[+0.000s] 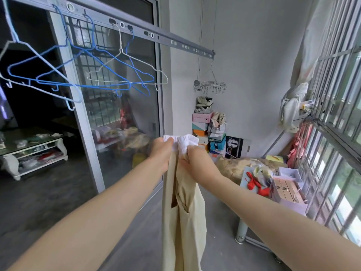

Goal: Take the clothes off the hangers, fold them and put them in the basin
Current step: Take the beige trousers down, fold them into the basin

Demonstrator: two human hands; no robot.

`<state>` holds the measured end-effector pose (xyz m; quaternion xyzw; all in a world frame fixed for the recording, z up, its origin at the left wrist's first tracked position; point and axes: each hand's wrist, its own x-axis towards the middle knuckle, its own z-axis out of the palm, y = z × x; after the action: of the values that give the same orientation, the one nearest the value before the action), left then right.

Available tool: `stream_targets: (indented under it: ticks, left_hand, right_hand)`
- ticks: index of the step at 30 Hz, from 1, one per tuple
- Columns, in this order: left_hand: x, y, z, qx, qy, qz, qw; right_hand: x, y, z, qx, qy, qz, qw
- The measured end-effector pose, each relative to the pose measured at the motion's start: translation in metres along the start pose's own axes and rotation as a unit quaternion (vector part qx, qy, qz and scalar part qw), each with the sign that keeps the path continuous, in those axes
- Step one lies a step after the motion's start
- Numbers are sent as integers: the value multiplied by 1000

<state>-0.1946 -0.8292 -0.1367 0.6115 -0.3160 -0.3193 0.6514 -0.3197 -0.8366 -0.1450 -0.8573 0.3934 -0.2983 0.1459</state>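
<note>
Both arms reach forward, nearly straight, meeting at chest height. The left hand and right hand sit close together, each gripping the white top edge of a cream garment that hangs straight down between the forearms. Farther off, empty wire hangers dangle from the overhead rail.

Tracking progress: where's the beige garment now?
Head view, centre: the beige garment hangs from the left hand and right hand, right of the empty hangers.
</note>
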Motion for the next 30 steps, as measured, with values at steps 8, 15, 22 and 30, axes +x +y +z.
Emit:
stream_targets:
  ticks: [8,15,22,30]
  left_hand:
    - [-19,8,-5,-15,-140,-1,990]
    - [-12,3,-11,-3,-131,8,991]
    - [-15,3,-21,-12,-150,63,987]
    - [-15,43,-40,-86,-211,129,965]
  right_hand:
    - [-3,4,-6,-100,-11,-136,986]
    - [4,25,1,102,-66,-96,988]
    - [9,51,-2,298,-2,47,953]
    - [0,66,-10,505,-214,117,828]
